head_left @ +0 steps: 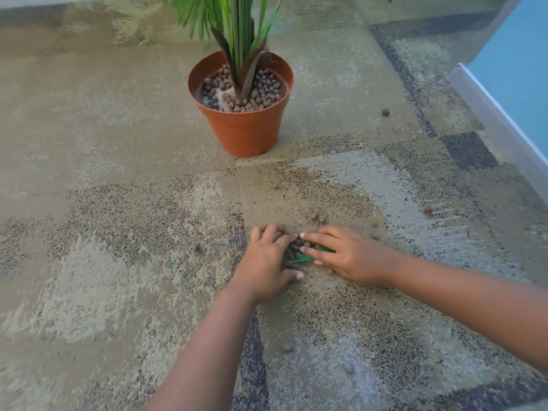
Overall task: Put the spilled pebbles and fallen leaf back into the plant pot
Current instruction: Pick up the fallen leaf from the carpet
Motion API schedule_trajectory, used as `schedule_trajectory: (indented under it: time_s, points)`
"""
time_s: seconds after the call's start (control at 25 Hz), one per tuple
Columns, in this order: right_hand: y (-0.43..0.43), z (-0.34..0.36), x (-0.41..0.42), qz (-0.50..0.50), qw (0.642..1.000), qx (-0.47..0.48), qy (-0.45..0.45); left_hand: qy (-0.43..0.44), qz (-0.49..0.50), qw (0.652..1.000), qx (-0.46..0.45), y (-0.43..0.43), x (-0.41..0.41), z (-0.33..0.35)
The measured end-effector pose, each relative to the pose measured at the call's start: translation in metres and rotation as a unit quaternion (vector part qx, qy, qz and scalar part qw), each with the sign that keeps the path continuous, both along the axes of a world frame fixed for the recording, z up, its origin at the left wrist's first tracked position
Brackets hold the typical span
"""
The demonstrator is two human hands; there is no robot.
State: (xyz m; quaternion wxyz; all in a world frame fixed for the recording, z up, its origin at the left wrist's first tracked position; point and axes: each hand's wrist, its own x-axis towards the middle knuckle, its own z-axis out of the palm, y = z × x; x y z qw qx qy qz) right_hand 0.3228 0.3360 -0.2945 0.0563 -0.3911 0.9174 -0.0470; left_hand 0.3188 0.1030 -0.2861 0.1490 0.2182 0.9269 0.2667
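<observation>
Mottled beige-and-grey carpet [118, 203] below, short, grainy and patchy. Cups a heap of round, rough brown pebbles [292, 251] with the left hand [265, 262], fingers curled over the far side, thumb closing in at the near side. Presses in from the other side with the right hand [345, 256], fingers fairly straight and flat, laid across a smooth, pointed green leaf [305, 257] that pokes out from under them against the heap. Beyond the grip, well apart: a tapered, terracotta-coloured pot [246, 132], upright, topped with more of the same pebbles packed round the green stems of a plant [241, 31]. Scattered about the hands: loose pebbles [317, 217], a pair just beyond the right fingertips, one between grip and pot, singles left of the left hand, farther right, near the forearms, and one off toward the white skirting [489, 111] far right of the grip.
</observation>
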Motion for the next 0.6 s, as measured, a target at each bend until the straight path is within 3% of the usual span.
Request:
schedule_trajectory:
  time_s: [0.28, 0.44, 0.6]
  points:
    - [0.003, 0.009, 0.012, -0.066, 0.995, -0.026, -0.066, 0.045, 0.107, 0.993, 0.015, 0.022, 0.000, 0.007]
    - [-0.003, 0.014, 0.013, -0.037, 0.999, 0.001, -0.012, 0.030, 0.088, 0.992, -0.084, 0.035, 0.004, 0.013]
    - [-0.005, 0.020, 0.008, -0.055, 0.993, -0.032, -0.099, 0.016, 0.011, 0.984, -0.176, 0.045, -0.007, 0.028]
